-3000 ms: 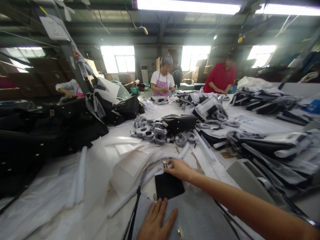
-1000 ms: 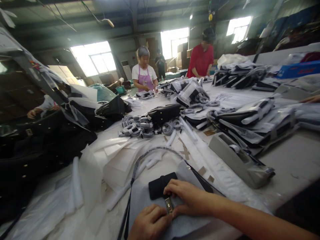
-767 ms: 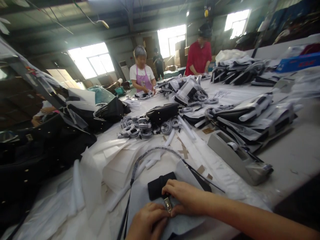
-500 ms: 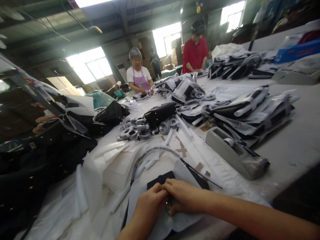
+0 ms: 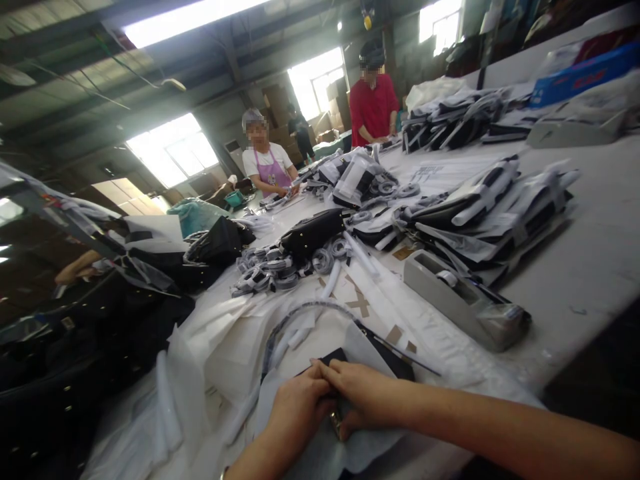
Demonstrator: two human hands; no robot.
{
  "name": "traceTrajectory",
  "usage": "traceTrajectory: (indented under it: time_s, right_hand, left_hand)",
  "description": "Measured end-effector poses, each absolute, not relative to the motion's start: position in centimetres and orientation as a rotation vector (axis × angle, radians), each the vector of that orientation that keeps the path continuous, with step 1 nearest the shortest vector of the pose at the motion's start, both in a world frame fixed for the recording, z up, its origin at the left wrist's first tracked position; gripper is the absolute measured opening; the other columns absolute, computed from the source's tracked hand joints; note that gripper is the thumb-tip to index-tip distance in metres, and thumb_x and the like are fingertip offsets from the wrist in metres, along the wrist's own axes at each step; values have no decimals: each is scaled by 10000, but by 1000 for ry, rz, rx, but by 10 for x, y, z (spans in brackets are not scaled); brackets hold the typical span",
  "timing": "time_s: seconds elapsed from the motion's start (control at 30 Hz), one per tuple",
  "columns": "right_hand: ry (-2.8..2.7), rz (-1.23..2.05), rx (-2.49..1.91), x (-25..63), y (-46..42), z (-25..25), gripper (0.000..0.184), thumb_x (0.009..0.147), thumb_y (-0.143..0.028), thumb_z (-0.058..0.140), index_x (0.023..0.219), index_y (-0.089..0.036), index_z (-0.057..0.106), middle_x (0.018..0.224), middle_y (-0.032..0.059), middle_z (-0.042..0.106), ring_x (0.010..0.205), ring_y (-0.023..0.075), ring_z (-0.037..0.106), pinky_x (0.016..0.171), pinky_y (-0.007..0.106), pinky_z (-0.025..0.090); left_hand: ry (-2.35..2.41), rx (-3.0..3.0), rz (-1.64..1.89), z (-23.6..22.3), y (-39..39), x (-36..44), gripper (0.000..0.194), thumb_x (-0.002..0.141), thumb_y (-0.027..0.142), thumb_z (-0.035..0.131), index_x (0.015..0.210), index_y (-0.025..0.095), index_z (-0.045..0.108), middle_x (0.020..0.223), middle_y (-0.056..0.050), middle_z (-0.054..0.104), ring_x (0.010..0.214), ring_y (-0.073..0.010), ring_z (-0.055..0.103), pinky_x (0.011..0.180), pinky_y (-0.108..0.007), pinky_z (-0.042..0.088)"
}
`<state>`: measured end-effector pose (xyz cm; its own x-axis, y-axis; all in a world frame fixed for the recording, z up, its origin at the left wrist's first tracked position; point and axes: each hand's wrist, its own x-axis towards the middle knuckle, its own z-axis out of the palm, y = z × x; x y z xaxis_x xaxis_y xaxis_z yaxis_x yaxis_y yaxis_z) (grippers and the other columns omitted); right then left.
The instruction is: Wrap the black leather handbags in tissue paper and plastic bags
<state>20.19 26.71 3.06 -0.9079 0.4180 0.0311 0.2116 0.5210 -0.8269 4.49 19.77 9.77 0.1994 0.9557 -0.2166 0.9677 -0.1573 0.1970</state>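
A black handbag [image 5: 397,357] lies on the table in front of me, partly covered by white tissue paper [image 5: 367,350]. Its curved handle [image 5: 313,304], wrapped in a clear or grey covering, arches away from me. My left hand [image 5: 300,403] is closed at the dark flap on the bag's front, fingertips meeting those of the other hand. From the right, my right hand [image 5: 370,395] closes on the same flap, with its thumb beside a gold-coloured metal clasp [image 5: 335,420]. Both hands hide most of the flap.
A grey tape dispenser [image 5: 450,297] stands right of the bag. Wrapped bags [image 5: 505,213] and coiled straps [image 5: 270,267] lie farther back. Black bags [image 5: 100,333] are heaped at left, beside white sheets and tubes [image 5: 167,407]. Co-workers [image 5: 270,167] stand across the table.
My view has tilted slightly, so the scene sits a little farther left. Both hands stay on the flap, with the left fingers shifted slightly upward and over more of it.
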Motion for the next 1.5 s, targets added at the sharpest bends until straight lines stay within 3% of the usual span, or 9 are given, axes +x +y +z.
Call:
traceTrajectory:
  time_s: [0.2,0.47,0.67,0.87,1.0,1.13,1.3,1.5]
  right_hand:
    - [-2550,1312,-564,199,268,24,1240,553,-261,908,1574,-191,208,1357,180,548,1203,360,573,1016,417,468]
    - [-2539,1386,-659,199,269,27,1313,500,-233,941,1571,-97,193,1389,241,525,1237,408,550,1051,475,466]
    - [-2490,1424,-733,200,268,32,1308,488,-205,941,1572,-144,211,1355,207,542,1189,379,578,1023,468,492]
    - [-2544,1405,-743,199,269,27,1367,512,-235,935,1592,-225,97,1230,133,571,1063,325,609,933,417,514]
    - [-2502,1403,-746,199,269,23,1409,489,-245,944,1591,-260,67,1170,98,575,965,275,611,880,384,518]
    - [-2499,1408,-742,200,269,23,1380,501,-266,943,1591,-241,97,1187,114,576,989,293,607,906,412,513]
    - [-2521,1415,-718,202,269,25,1336,527,-255,936,1589,-231,126,1225,127,571,1049,302,601,951,407,503]
    - [-2570,1388,-734,202,268,29,1287,547,-267,927,1585,-211,167,1126,107,593,889,248,618,857,372,539]
  left_hand:
    - [1827,2127,-129,95,200,46,296,779,108,609,883,327,777,1075,39,748,945,-195,720,782,-274,544]
    - [1753,2042,-234,99,218,45,249,784,206,595,907,314,783,1054,21,753,960,-199,699,813,-276,510]
    - [1720,2007,-277,102,224,47,230,756,189,613,876,273,790,1020,3,762,930,-225,699,792,-303,489]
    - [1692,1977,-307,101,228,45,211,751,165,651,892,241,788,920,-20,787,927,-259,708,790,-344,493]
    - [1628,1967,-309,100,233,44,112,779,180,699,870,202,760,887,-9,776,911,-216,699,834,-380,515]
    - [1614,1984,-277,96,233,44,97,855,264,684,861,174,718,887,-2,742,909,-194,684,873,-413,526]
    - [1639,2028,-184,84,218,43,137,895,193,568,924,172,700,1019,-50,715,943,-199,659,869,-379,514]
    - [1690,2008,-13,79,201,28,150,858,179,527,879,227,668,1031,-18,691,948,-203,646,842,-299,489]
